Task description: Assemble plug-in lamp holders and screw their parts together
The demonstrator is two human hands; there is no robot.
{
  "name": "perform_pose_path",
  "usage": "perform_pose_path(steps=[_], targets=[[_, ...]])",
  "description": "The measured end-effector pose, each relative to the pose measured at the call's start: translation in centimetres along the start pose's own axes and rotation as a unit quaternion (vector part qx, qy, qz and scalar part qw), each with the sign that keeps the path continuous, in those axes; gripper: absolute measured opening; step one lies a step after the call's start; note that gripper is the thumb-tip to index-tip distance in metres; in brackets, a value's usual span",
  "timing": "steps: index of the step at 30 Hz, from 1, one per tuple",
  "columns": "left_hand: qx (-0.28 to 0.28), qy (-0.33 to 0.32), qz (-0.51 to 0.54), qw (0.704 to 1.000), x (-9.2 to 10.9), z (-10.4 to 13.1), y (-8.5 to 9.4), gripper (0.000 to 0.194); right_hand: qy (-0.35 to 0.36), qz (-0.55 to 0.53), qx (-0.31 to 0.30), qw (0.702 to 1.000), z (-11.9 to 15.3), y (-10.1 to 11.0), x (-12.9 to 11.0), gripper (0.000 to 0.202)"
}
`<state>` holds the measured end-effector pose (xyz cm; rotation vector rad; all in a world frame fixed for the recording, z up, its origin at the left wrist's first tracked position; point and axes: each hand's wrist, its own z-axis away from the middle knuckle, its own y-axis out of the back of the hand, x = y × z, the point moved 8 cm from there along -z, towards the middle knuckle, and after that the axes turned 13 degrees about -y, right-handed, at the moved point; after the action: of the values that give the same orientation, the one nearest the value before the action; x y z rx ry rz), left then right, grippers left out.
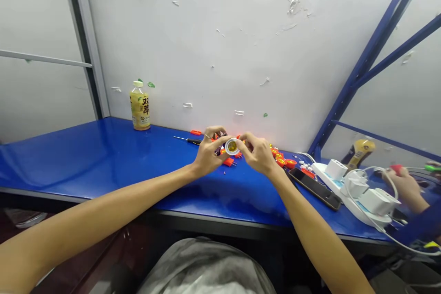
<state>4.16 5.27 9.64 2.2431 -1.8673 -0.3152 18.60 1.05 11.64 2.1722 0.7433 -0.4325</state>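
Observation:
Above the middle of the blue table, my left hand (209, 155) and my right hand (257, 152) pinch a small round white-rimmed piece (232, 147) between them. Its open end faces me, and the inside looks brassy yellow. Whether it is a lamp socket, I cannot tell for sure. Just beyond my left hand lies a screwdriver (193, 141) with a black handle. An orange-red plug (228, 162) with metal pins rests on the table below the held piece. Beside my right hand are several orange-red and yellow parts (280, 161); my hands partly hide the pile.
A drink bottle (140, 108) stands at the back left. To the right lie a phone (315, 188) and a white power strip (344, 193) with chargers and cables. Behind the blue frame post (361, 64), another person's hand (403, 186) holds a red thing, blurred.

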Motion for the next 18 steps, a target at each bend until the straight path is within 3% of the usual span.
perform_pose_path(steps=[2, 5, 9, 13, 18], targets=[[-0.019, 0.003, 0.059, 0.998, 0.1, 0.0, -0.5, 0.024, 0.003, -0.094, 0.03, 0.995, -0.1, 1.7, -0.1, 0.021], [-0.082, -0.009, 0.173, 0.981, 1.0, 0.2, -2.1, 0.025, 0.011, -0.243, 0.102, 0.965, 0.1, 5.0, 0.0, 0.026], [-0.137, -0.039, 0.27, 0.952, 2.8, 0.9, -3.5, 0.024, 0.096, -0.265, 0.173, 0.944, 1.8, 7.2, -1.3, 0.024], [-0.149, -0.03, 0.277, 0.949, 3.3, 1.2, -3.8, 0.024, 0.174, -0.159, 0.198, 0.951, 3.3, 5.8, -2.4, 0.014], [-0.136, -0.038, 0.271, 0.952, 3.2, 1.0, -3.4, 0.026, 0.215, -0.082, 0.13, 0.964, 3.3, 2.8, -2.6, 0.003]])
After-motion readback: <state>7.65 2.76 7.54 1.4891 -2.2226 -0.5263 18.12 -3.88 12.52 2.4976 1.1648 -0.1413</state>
